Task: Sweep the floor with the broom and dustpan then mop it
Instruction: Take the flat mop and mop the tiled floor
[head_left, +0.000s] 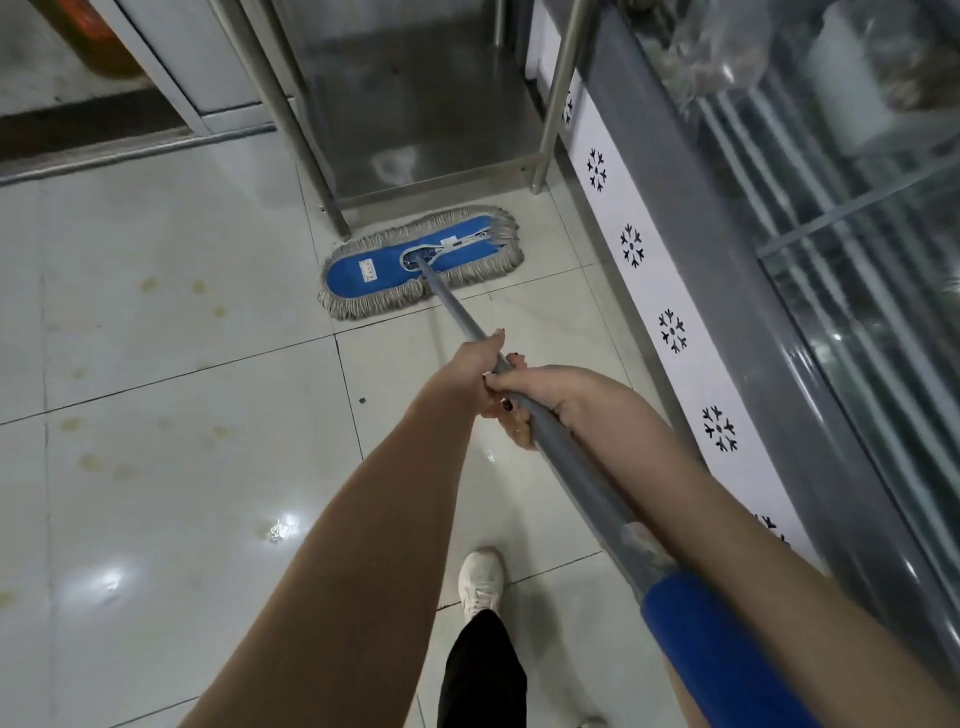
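Left hand (475, 371) and right hand (545, 395) are both clamped round the handle (574, 483) of the mop (374, 270), whose head lies flat on the floor (182, 338) just beside a steel table leg (332, 208). A hard push may jam the fringe against that leg or bump the freezer (727, 312), and the glossy tiles look slippery. One mop, two hands, one shoe (480, 582), two table legs, no broom or dustpan in view

No legible words or nos. Mop (384, 267) pad: small white label (367, 269) w/ red marks, too small to read. 2nd white tag (450, 242) nr pad centre, print blurred. Freezer (727, 270) base: white strip (655, 291) w/ row of black snowflakes (631, 246), evenly spaced, no txt beside them.
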